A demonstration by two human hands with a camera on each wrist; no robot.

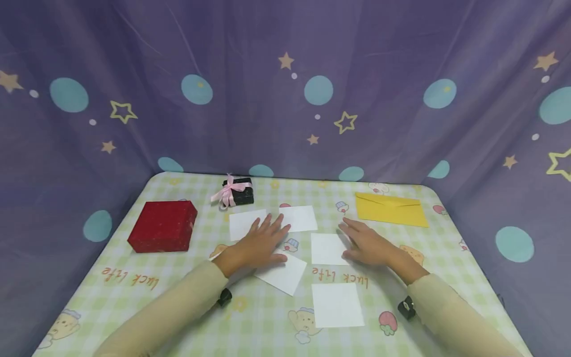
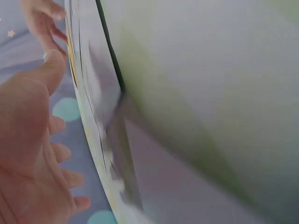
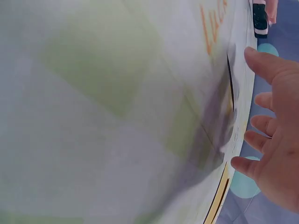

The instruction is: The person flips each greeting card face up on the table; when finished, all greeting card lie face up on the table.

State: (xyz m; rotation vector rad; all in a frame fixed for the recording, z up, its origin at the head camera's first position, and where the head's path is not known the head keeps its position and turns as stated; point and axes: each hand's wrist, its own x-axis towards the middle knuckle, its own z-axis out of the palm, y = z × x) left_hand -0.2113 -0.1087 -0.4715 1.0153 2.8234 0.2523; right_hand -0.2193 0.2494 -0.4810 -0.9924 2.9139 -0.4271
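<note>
My left hand (image 1: pixel 260 246), fingers spread, is over two white paper pieces, partly covering the upper left paper (image 1: pixel 243 224) and the tilted lower paper (image 1: pixel 287 275). Another white paper (image 1: pixel 301 218) lies just beyond its fingertips. To the right, my right hand (image 1: pixel 368 244) covers the edge of a white paper square (image 1: pixel 325 249). One more white square (image 1: pixel 337 306) lies nearer to me. In the left wrist view the left palm (image 2: pixel 28 154) appears raised off the table, holding nothing. The right palm (image 3: pixel 285 135) also looks raised and free in its wrist view.
A red box (image 1: pixel 162 225) sits at the left, and a small black gift box (image 1: pixel 243 195) with a pink ribbon bow stands at the back. At the back right lies a yellow envelope (image 1: pixel 392 209). The tablecloth (image 1: pixel 178 307) is checked; purple curtain (image 1: pixel 250 124) surrounds the table.
</note>
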